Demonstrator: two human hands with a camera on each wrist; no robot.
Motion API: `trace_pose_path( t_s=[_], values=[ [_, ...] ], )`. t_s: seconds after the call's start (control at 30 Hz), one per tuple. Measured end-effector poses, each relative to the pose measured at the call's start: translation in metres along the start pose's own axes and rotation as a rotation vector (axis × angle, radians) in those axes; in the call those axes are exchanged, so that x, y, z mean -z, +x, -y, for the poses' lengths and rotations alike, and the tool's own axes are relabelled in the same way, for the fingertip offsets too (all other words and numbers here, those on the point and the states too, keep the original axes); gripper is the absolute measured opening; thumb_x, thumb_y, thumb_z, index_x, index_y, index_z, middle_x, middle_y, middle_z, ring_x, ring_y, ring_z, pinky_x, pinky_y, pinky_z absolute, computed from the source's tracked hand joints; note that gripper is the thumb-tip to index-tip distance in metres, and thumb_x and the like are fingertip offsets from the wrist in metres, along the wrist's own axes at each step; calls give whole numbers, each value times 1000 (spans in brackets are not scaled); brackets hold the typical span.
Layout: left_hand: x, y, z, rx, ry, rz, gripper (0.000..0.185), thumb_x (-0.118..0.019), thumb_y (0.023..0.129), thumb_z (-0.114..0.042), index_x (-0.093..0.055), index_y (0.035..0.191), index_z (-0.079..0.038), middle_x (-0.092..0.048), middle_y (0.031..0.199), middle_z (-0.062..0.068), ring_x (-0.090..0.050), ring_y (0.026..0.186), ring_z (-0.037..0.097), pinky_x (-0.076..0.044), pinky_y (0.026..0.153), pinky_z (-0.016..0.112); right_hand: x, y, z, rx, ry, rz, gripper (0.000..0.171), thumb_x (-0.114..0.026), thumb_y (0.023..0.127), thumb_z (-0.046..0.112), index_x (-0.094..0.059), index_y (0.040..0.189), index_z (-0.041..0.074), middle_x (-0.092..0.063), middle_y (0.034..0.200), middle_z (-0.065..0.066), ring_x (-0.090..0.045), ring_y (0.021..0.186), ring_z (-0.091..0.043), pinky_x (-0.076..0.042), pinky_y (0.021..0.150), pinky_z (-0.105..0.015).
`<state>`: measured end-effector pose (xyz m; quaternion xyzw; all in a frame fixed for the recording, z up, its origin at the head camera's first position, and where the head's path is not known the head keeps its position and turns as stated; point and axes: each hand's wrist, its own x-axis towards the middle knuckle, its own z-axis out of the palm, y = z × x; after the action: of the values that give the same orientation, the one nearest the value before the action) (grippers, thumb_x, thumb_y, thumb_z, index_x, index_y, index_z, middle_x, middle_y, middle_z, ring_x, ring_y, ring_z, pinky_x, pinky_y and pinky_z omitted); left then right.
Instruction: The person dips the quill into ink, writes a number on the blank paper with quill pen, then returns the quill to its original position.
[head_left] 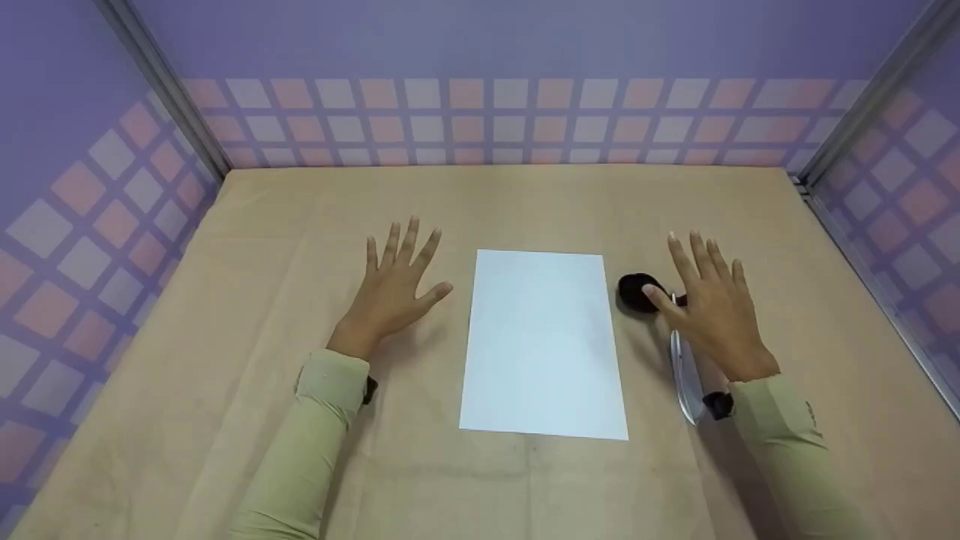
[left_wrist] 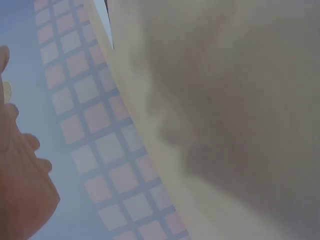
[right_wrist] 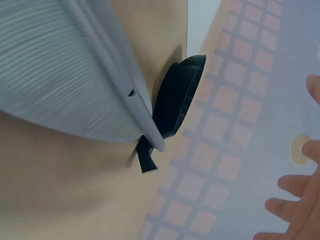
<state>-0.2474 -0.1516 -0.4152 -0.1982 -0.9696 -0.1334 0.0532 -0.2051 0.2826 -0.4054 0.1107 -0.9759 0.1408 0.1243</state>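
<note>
On the desk (head_left: 420,480), a sheet (head_left: 541,345) is set between the left hand (head_left: 394,292) and the right hand (head_left: 716,315); right of the sheet a bowl-like object (head_left: 634,292) is placed, with a fan-like object (head_left: 685,386) before it, partly hidden by the right hand from the head view; behind, the desk is bounded by a wall (head_left: 480,45)

Both hands (head_left: 388,298) (head_left: 718,316) apart, fingers (head_left: 409,241) spread

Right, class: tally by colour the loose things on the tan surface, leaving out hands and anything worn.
White: 1 (sheet of paper)
Black: 1 (dished thing)
Pale grey: 1 (ribbed thing)
Total: 3
</note>
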Motion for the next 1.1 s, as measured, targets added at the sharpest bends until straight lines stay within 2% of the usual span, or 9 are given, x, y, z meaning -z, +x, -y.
trace_pose_path(
  t_s=[0.17, 0.27, 0.5, 0.6, 0.73, 0.9, 1.1],
  values=[
    [-4, 0, 3, -55, -50, 121, 76, -31, 95, -66, 4, 154, -34, 16, 161, -2, 15, 149, 25, 12, 117, 57, -1, -3, -4, 61, 36, -43, 72, -48, 98, 48, -19, 155, 16, -22, 157, -22, -21, 144, -44, -12, 116, -62],
    [-8, 2, 2, -83, -42, 186, 75, -26, 95, -67, 5, 154, -33, 14, 162, -3, 11, 150, 26, 9, 118, 57, -1, -4, -7, 87, 35, -72, 68, -49, 99, 43, -23, 154, 13, -29, 155, -22, -28, 141, -43, -19, 116, -59],
    [-15, 10, -2, -107, -7, 293, 71, -34, 100, -54, -2, 156, -26, 2, 164, -1, 4, 151, 28, 4, 118, 59, -6, -8, -16, 157, 44, -183, 59, -58, 96, 27, -36, 149, 10, -43, 147, -22, -41, 133, -43, -32, 109, -59],
    [-17, 13, -5, -126, 20, 342, 70, -34, 101, -52, -5, 157, -23, 0, 164, 0, 1, 151, 30, 2, 118, 60, -9, -9, -20, 178, 58, -214, 58, -60, 95, 21, -40, 147, 9, -46, 145, -22, -44, 130, -44, -37, 105, -59],
    [-21, 16, -9, -118, 18, 425, 67, -31, 101, -53, -2, 156, -27, 1, 164, -1, 5, 151, 27, 6, 118, 58, -11, -12, -26, 198, 58, -229, 57, -63, 93, 17, -42, 146, 8, -48, 142, -22, -47, 128, -43, -43, 99, -58],
    [-27, 18, -11, -87, -4, 495, 67, -33, 99, -55, -3, 155, -32, 1, 163, -5, 6, 151, 24, 9, 119, 53, -11, -14, -32, 214, 77, -226, 55, -64, 92, 14, -45, 144, 7, -50, 141, -22, -50, 124, -41, -50, 89, -56],
    [-30, 20, -12, -102, 12, 543, 68, -37, 99, -55, -10, 156, -29, 0, 163, -4, 3, 151, 26, 5, 119, 56, -10, -15, -40, 215, 92, -200, 53, -66, 90, 10, -49, 141, 8, -53, 138, -21, -52, 122, -41, -48, 90, -56]
  ],
)
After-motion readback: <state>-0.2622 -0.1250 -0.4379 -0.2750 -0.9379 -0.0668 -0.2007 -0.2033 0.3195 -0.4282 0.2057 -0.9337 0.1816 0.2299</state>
